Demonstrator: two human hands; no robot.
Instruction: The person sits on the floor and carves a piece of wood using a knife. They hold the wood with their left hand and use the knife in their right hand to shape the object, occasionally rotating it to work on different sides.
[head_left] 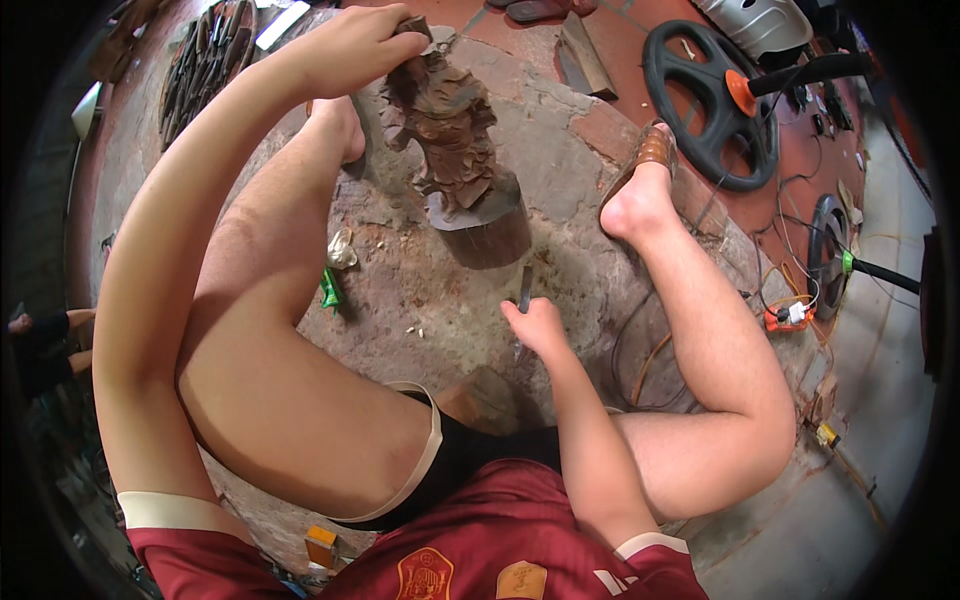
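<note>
The work in hand looks like hand carving, seemingly at a pause between cuts or just ahead of one; the carved figure (445, 125), brown and deeply cut, stands on its dark round base (482, 232) at the far middle of the rough stone floor (585, 190); it looks tilted toward the far left, though the lens bends things, and I cannot tell whether the base sits flat.

The left hand (365, 48) reaches to the figure's top, thumb and forefinger curled around the upper end and pressed against it; the other fingers there are too hidden to judge; the right hand (538, 325), on the near side, has its fingers closed around a thin metal tool (526, 288), whose narrow blade points away toward the base; the tip lies just beside the lower edge, and I cannot tell whether it touches.

Farther left lies a bundle of slim dark tools (205, 75); a crumpled white scrap (342, 250) and a small green packet (331, 288) rest left of the base.

As I judge it, the next move calls for a firm left hold against tipping or turning; the blade would need lining up with the chosen spot before any pressure.
</note>
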